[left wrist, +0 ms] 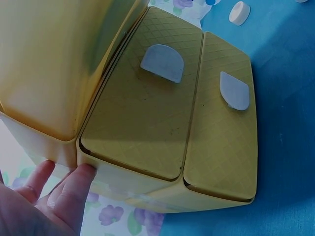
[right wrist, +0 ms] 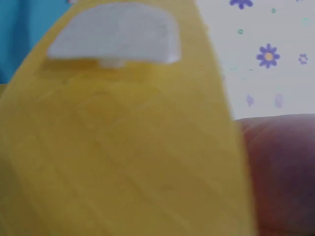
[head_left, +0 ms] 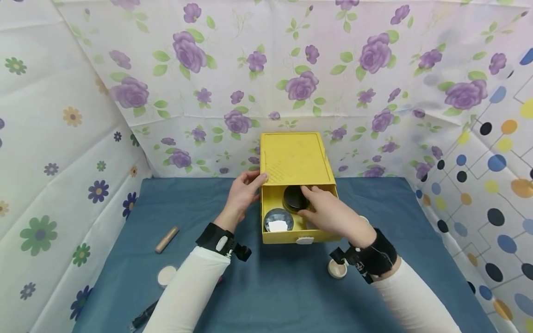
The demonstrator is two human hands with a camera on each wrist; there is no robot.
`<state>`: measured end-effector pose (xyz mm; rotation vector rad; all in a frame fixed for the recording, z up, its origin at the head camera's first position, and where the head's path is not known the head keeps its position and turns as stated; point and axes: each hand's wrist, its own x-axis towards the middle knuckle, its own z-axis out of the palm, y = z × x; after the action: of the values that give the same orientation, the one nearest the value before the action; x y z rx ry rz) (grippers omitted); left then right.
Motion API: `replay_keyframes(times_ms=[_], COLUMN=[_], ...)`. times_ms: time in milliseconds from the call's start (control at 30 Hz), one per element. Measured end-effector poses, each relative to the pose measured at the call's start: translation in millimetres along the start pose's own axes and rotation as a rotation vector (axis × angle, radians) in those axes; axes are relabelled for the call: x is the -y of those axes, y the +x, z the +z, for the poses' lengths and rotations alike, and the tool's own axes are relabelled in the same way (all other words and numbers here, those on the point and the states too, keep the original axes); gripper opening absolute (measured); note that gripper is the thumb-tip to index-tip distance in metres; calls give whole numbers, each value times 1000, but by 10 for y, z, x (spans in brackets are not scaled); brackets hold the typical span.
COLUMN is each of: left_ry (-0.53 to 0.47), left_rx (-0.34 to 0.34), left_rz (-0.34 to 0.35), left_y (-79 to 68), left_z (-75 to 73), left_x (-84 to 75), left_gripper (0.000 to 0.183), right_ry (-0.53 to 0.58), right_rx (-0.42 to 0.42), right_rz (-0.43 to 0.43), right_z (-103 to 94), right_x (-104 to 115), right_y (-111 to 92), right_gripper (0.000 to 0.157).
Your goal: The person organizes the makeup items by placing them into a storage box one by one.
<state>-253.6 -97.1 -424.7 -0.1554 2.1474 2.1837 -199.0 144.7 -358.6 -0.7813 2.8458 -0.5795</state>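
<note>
In the head view a yellow drawer cabinet stands with its top drawer pulled out. My left hand steadies the cabinet's left side, thumb at the top's front corner; the left wrist view shows fingertips pressed on the side wall. Reaching into the drawer, my right hand pinches a round black-lidded jar at its right edge with thumb and forefinger. Beside it in the drawer lies a round shiny silver-topped container. The right wrist view is mostly filled by the drawer front and its white handle.
On the blue cloth lie a brown tube, a round white piece and a dark stick-shaped thing at the left. A small round pale pot stands in front of the cabinet. Two lower drawers are closed. Patterned sheets hang around.
</note>
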Motion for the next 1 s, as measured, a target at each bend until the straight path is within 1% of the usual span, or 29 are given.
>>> replay_keyframes(times_ms=[67, 167, 233, 300, 400, 467, 600, 700, 767, 833, 933, 1000], left_ry=[1, 9, 11, 16, 18, 18, 15, 16, 23, 25, 28, 23], left_rx=[-1, -7, -10, -15, -17, -18, -15, -17, -20, -22, -17, -9], left_rz=[5, 11, 12, 8, 2, -4, -8, -7, -2, 2, 0, -4], left_y=[-2, -6, -9, -11, -12, -14, -20, -12, -2, 6, 2, -8], left_z=[5, 6, 1, -4, -14, -22, -39, -39, -28, -16, 0, 10], left_x=[-5, -15, -22, -29, -39, -52, -64, -54, -45, -37, -26, -19], left_gripper=[62, 63, 62, 63, 64, 64, 65, 65, 65, 65, 65, 64], right_ry=[21, 88, 152, 248, 377, 447, 611, 746, 783, 816, 852, 869], right_rx=[-24, -80, -134, -197, -320, -417, -615, -752, -832, -903, -986, -1027], right_rz=[-4, 4, 9, 23, 46, 64, 121, 161, 192, 205, 223, 217], right_z=[-30, -58, -53, -34, 27, 81, 251, 404, 484, 542, 607, 650], right_x=[-5, -23, -51, -79, -129, -153, -168, -159, -159, -178, -229, -270], right_y=[-72, -180, -257, -343, -484, -583, -770, -880, -925, -948, -973, -996], right_gripper=[68, 58, 52, 47, 41, 37, 27, 22, 21, 21, 21, 21])
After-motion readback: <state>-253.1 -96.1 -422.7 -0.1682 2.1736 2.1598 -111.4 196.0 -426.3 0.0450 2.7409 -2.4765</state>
